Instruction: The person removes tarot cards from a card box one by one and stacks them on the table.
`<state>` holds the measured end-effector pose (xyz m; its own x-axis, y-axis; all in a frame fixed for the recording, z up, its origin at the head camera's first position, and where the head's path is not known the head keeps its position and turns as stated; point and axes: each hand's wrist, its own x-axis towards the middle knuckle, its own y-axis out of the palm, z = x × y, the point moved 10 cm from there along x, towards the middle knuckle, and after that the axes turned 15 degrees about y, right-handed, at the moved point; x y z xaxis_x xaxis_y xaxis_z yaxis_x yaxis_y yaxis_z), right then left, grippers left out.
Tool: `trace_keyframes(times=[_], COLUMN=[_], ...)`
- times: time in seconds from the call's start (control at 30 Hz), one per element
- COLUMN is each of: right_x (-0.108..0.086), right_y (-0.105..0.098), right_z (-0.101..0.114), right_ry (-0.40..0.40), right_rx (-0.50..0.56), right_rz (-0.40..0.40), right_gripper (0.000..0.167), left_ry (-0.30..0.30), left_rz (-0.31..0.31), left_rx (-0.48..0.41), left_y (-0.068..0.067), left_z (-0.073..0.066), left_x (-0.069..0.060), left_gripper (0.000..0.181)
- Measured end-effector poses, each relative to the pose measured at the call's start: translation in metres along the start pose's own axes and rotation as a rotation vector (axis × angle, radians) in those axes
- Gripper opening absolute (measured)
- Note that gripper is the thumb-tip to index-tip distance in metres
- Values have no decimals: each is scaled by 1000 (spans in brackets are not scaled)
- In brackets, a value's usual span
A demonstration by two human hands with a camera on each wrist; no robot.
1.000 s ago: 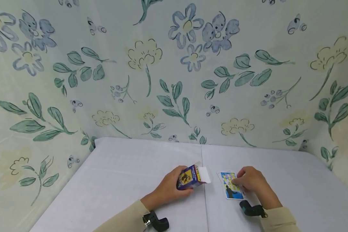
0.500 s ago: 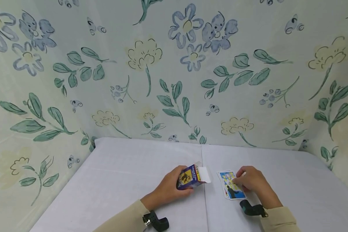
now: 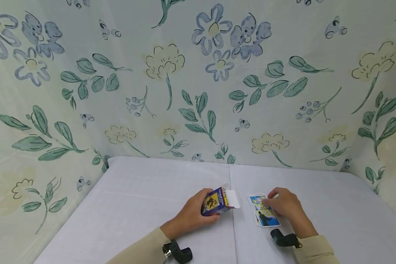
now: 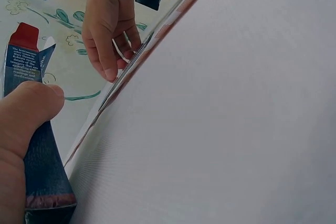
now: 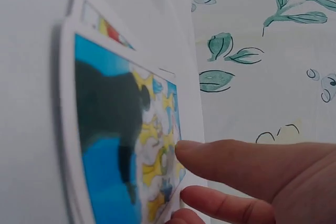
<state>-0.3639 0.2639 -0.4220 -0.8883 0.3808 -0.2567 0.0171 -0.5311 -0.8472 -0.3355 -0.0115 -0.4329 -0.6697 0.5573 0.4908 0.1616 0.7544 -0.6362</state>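
My left hand (image 3: 193,212) grips a blue and yellow card box (image 3: 212,202) with its white end flap standing out to the right. In the left wrist view the thumb lies across the box (image 4: 44,161). To the right, a few picture cards (image 3: 264,211) lie in a slightly fanned pile on the table. My right hand (image 3: 288,205) is at the pile's upper right, the thumb tip on or just over the top card. In the right wrist view the fingers lie loosely by the edge of the top card (image 5: 105,166), not closed round it.
A white cloth covers the table (image 3: 145,187), with a crease running between the box and the cards. Behind and at the sides hangs a floral curtain (image 3: 198,135). Each wrist wears a small black camera.
The top card has turned a little, its lower end shifting right, so the card beneath shows at the left. My right hand has then slid slightly left. My left hand and the box keep still.
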Motion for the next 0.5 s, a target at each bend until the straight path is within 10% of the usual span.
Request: trace_keyframes(times=[0.5], right_x=[2], right_y=[0], right_z=[4], right_ry=[-27], right_rx=[0], right_rz=[-27], right_gripper=[35], left_ry=[-9], left_rz=[-3], left_rx=[5], left_y=[0], left_z=[1], left_x=[1], left_gripper=[71])
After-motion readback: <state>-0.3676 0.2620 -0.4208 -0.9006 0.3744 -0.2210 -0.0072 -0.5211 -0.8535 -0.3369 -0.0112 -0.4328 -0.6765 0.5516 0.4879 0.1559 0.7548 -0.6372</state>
